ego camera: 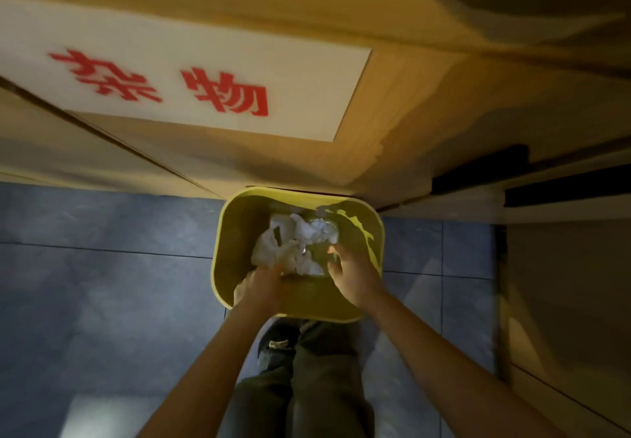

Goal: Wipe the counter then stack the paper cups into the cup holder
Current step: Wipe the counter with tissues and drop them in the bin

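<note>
Both hands (259, 284) (351, 273) hang over the bin (228, 232), fingers loose, holding nothing; the tissue (300, 239) inside looks soft, light.

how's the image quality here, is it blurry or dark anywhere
Head view: dim, warm yellowish light overall; the sign with red characters is smeared by motion blur; wide-angle bending tilts the cabinet edges; the right side falls into deep shadow; the left hand and right hand over the yellow bin are soft, the white crumpled paper inside is brightest.
</note>
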`<state>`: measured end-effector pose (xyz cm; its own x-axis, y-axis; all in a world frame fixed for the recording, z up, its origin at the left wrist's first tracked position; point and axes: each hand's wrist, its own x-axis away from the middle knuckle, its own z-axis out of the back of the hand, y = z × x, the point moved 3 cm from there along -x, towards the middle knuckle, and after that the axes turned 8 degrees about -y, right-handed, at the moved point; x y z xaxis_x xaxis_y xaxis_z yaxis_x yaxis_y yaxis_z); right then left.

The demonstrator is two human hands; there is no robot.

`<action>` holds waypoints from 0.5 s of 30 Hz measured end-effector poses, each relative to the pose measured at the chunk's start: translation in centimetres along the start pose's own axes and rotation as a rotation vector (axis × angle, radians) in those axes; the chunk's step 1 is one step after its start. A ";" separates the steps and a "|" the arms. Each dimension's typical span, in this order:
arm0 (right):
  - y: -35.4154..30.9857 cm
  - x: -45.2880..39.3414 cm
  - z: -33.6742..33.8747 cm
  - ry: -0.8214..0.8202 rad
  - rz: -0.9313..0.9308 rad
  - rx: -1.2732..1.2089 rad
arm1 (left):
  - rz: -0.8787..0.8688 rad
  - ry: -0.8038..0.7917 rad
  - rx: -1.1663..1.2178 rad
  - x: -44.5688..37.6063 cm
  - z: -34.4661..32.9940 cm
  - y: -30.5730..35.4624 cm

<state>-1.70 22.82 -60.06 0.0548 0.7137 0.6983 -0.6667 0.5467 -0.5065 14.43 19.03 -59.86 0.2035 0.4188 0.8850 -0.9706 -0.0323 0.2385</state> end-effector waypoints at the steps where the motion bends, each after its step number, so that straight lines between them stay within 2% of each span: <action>1: -0.7 0.7 0.9 0.011 0.004 -0.020 | 0.006 -0.004 -0.006 0.9 0.6 0.1; 7: -6.3 6.6 7.9 0.054 0.027 -0.012 | -0.101 0.009 0.123 9.0 7.4 3.5; 11: -11.2 11.9 13.0 0.096 0.086 0.056 | -0.185 0.160 0.106 16.2 13.8 6.8; 15: -16.4 17.7 18.2 0.150 0.175 0.110 | -0.372 0.284 0.102 24.2 19.2 10.0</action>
<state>-3.26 18.51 -30.19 0.0362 0.8547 0.5178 -0.7522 0.3645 -0.5490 12.10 11.38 -28.36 0.4777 0.6500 0.5910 -0.8181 0.0839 0.5690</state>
